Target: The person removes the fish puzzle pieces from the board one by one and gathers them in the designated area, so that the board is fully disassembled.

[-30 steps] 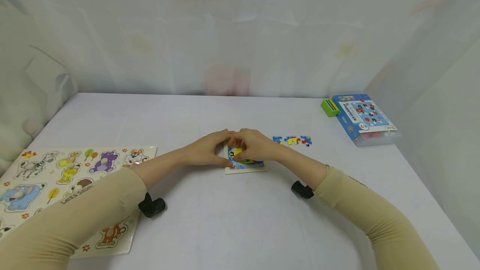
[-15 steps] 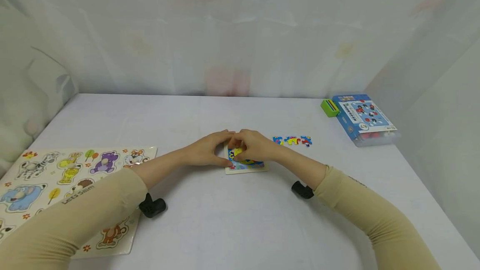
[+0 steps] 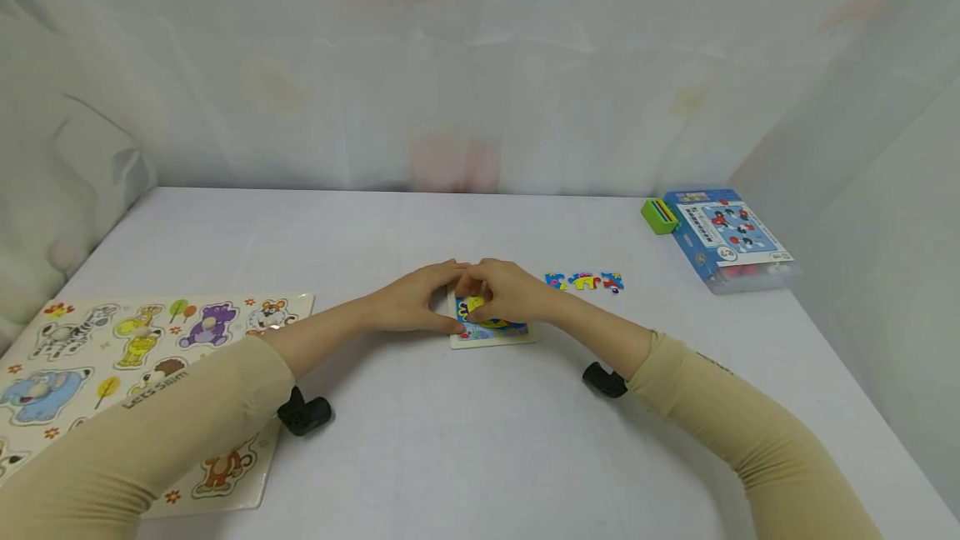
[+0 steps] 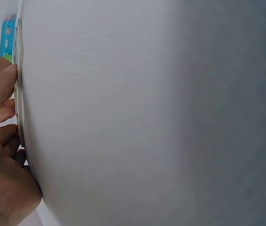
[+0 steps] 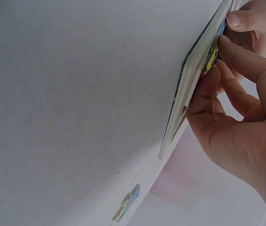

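A small jigsaw puzzle board (image 3: pixel 491 340) with a pale rim and a blue and yellow picture lies mid-table, partly covered by both hands. My left hand (image 3: pixel 405 303) holds it from the left, thumb near the front and fingers at the far side; the left wrist view catches the board's thin edge (image 4: pixel 20 99). From the right, my right hand (image 3: pixel 513 292) reaches over it. In the right wrist view its curled thumb and fingers pinch at a yellow puzzle piece (image 5: pixel 211 60) on the board, the piece mostly hidden. Several loose puzzle pieces (image 3: pixel 585 281) lie in a row beyond the right wrist.
A large animal puzzle board (image 3: pixel 225 407) lies at the left under the left forearm. At the back right stand a blue box (image 3: pixel 727 236) with a clear base and a green block (image 3: pixel 660 215). Black wrist devices (image 3: pixel 303 413) hang by both forearms.
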Motion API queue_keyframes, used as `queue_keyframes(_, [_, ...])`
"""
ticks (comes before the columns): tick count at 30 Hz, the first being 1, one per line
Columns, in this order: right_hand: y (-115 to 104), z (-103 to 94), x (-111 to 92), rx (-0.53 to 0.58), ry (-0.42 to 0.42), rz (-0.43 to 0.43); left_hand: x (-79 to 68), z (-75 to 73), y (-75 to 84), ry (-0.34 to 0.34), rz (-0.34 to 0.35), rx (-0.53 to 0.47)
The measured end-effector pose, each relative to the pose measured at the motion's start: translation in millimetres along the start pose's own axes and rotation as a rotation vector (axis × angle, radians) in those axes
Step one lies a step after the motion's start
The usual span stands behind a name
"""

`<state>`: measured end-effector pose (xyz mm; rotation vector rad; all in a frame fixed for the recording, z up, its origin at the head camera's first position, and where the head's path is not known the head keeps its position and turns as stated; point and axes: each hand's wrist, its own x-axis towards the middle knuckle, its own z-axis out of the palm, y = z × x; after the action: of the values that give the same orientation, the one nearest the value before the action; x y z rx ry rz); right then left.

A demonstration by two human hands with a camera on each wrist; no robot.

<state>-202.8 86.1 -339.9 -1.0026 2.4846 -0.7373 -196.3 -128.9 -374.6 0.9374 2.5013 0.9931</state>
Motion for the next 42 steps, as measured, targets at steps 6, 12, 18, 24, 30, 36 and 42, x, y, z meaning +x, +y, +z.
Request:
queue_keyframes(6, [-0.5,-0.4,0.1,0.018,0.003,-0.003,2.0,0.3,0.8,0.012,0.04,-0.011])
queue_keyframes(12, [0.3,0.1,1.8,0.024,0.0,-0.007,3.0,0.8,0.8,0.017,0.052,-0.003])
queue_keyframes(18, [2.3,1.5,1.4,0.039,0.008,0.0,2.8,0.9,-0.3,0.022,0.063,0.001])
queue_keyframes(24, [4.1,2.0,1.1,0.092,0.032,0.041,1.0,0.4,0.3,0.01,0.013,0.003])
queue_keyframes(30, [1.4,0.1,0.9,0.092,0.053,0.08,1.2,0.0,1.8,0.01,0.015,0.007])
queue_keyframes(36, [0.0,-1.4,1.3,0.075,0.053,0.065,0.5,-0.7,3.0,0.005,0.013,0.002])
queue_keyframes(42, [0.8,-2.7,1.3,0.101,0.039,0.061,0.3,-0.2,2.7,0.001,0.013,0.001])
